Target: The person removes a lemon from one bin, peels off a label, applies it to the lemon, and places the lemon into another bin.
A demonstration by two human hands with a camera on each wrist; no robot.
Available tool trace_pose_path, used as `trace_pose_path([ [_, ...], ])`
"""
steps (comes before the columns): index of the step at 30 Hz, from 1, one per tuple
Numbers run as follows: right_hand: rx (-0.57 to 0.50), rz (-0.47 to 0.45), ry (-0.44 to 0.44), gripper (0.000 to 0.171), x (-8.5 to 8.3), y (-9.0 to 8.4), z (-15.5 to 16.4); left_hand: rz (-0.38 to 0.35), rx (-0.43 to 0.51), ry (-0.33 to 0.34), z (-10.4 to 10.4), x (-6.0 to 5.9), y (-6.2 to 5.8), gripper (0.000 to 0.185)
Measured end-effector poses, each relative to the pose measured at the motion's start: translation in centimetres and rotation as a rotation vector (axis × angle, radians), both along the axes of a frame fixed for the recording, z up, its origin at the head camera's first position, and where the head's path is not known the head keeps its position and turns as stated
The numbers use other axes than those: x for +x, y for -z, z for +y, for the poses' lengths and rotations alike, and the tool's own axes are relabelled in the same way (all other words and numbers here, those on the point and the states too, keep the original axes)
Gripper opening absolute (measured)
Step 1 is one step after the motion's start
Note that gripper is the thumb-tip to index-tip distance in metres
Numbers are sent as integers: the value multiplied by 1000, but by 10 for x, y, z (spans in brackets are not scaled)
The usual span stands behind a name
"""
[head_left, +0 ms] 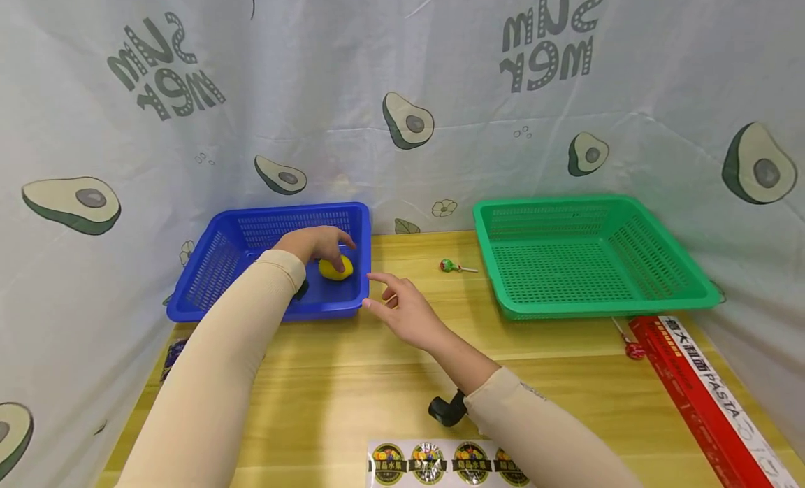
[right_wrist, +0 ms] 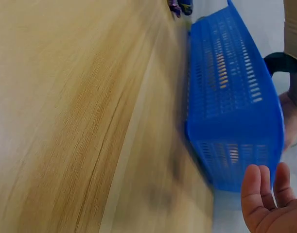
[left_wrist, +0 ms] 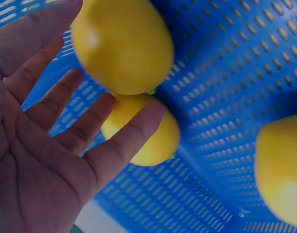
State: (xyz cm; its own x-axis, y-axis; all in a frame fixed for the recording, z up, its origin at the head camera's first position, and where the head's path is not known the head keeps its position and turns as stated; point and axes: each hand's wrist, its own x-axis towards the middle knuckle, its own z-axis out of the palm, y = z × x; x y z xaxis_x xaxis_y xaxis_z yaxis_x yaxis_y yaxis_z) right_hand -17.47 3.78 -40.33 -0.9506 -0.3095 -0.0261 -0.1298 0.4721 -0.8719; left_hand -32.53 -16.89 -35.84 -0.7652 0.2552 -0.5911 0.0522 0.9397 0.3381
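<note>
My left hand [head_left: 322, 242] reaches down into the blue basket [head_left: 267, 310], its fingers spread above a yellow lemon [head_left: 337, 269]. Seen from the left wrist, the thumb and one finger overlap two lemons, an upper lemon [left_wrist: 124, 46] and a lower lemon [left_wrist: 143, 131]; a third lemon [left_wrist: 284, 170] lies to the right. The palm shows with nothing gripped in it. My right hand [head_left: 405, 310] hovers by the basket's right rim with loosely bent fingers, holding nothing. In the right wrist view its fingertips [right_wrist: 251, 177] overlap the basket's end wall [right_wrist: 235, 158].
A green basket [head_left: 503, 292] stands at the right. Between the baskets lies a green lollipop [head_left: 448, 265]; a red lollipop [head_left: 634, 349] is beside a red pasta box [head_left: 698, 397]. A sticker sheet [head_left: 402, 477] lies at the front edge, and a dark packet [head_left: 172, 356] at far left.
</note>
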Motion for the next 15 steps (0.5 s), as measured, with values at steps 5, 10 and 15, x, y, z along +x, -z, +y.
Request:
trace_pose_path([
  [5,-4,-28,-7,49,-9,6,-12,-32,27,-13,-4,-4,13,62],
  [10,-2,-52,4,47,-13,13,-15,-38,43,-21,-6,-7,20,57],
  [15,-15,-56,10,47,-13,17,-15,-29,46,-10,-8,-11,22,55],
])
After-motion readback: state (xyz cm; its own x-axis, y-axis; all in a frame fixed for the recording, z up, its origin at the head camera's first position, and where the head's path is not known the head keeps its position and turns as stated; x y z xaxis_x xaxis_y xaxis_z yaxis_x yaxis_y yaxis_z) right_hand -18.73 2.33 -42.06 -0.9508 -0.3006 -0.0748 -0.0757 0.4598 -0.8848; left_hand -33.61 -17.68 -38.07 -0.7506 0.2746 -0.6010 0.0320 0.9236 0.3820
